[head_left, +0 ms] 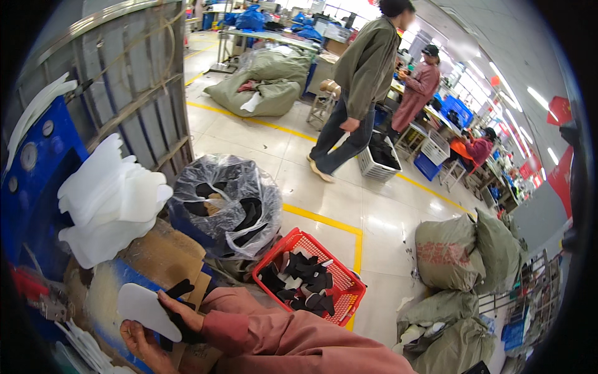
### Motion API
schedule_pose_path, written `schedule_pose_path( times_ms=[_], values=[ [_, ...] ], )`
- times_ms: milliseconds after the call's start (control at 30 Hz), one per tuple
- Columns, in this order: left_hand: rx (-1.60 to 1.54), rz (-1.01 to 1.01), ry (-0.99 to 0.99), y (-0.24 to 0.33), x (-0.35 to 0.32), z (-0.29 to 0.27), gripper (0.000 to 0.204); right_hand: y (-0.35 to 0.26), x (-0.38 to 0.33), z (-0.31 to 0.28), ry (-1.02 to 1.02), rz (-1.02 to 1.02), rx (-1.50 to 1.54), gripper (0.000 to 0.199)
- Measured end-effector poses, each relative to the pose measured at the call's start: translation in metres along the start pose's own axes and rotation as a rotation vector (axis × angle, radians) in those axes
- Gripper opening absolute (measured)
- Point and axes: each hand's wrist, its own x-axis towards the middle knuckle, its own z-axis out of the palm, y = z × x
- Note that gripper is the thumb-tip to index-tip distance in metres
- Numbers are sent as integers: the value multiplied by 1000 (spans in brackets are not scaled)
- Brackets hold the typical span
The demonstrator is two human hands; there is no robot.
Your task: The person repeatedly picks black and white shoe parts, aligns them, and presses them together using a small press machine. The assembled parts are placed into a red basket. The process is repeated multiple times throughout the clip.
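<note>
- Step in hand, as I read it: pairing a white sole-shaped piece [144, 308] with black cut pieces [180, 290] at the counter's [168, 255] near edge.
- Right hand [180, 310] pinches white and black pieces together; left hand [144, 344] cups them from below, fingers curled.
- Next move likely needs edges aligned before stacking.
- Red basket [339, 274] of black pieces on tiled floor [324, 206]; bagged bin [227, 206] beside counter; stacked white pieces [112, 199] behind.

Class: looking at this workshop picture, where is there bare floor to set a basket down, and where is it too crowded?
Bare tiled floor lies between the red basket, the yellow line and the grey sacks. Crowded: the bench corner around both hands, hemmed in by white insoles and the plastic-lined bin.
</note>
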Motion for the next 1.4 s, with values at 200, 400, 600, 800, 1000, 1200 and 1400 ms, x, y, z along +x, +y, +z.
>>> schedule_pose_path(
  times_ms=[200,400,600,800,1000,1200,1400],
  values=[
    [129,-20,-72,-13,15,17,43,-25,-17,-23,17,-137,-132,70],
    [599,620,-189,36,-8,94,62,-59,-61,-12,129,-253,-223,74],
    [451,912,-329,32,-45,212,90,-46,-73,18,-81,-677,-1003,90],
    [231,644,-509,16,-43,182,94,-56,-72,5,-14,-605,-856,84],
    [292,309,-700,-20,-112,142,104,-74,-78,-6,144,-389,-666,74],
    [754,464,-872,-29,-144,115,101,-58,-62,-38,492,-638,-158,65],
    [589,293,-936,-18,-140,126,77,-68,-103,-56,542,-460,-199,65]
  ],
)
